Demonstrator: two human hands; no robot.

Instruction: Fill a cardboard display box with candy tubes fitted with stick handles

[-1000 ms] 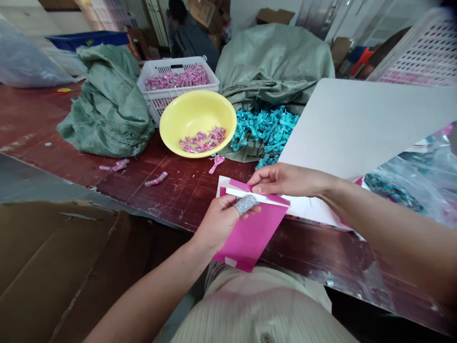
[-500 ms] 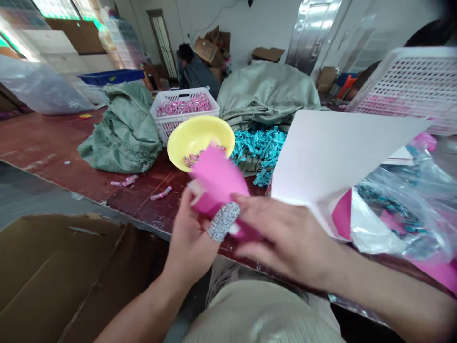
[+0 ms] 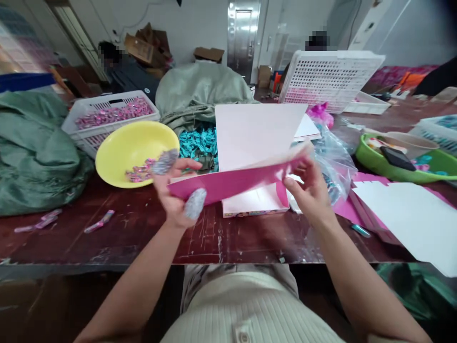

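A folded pink cardboard strip (image 3: 228, 183), pale on its inner side, stretches between my hands over the table edge. My left hand (image 3: 174, 190), with grey speckled covers on the thumb and a finger, grips its left end. At the right end, my right hand (image 3: 309, 186) pinches the card between thumb and fingers. Just behind the strip stands an open white box (image 3: 257, 133) with its lid raised; the strip hides part of its inside. Left of my left hand sits a yellow bowl (image 3: 124, 147) holding small pink wrapped pieces (image 3: 139, 172).
Turquoise pieces (image 3: 198, 143) spill from a green sack (image 3: 207, 85) behind. A white crate (image 3: 110, 107) of pink pieces stands back left. At right are a green basin (image 3: 389, 164), flat white card (image 3: 414, 214) and a clear plastic bag (image 3: 333, 152). Two people sit beyond the table.
The view has swung right. The pink card, earlier bunched between both hands near the bowl, now lies stretched out lengthwise before the box. My right hand has moved away from my left.
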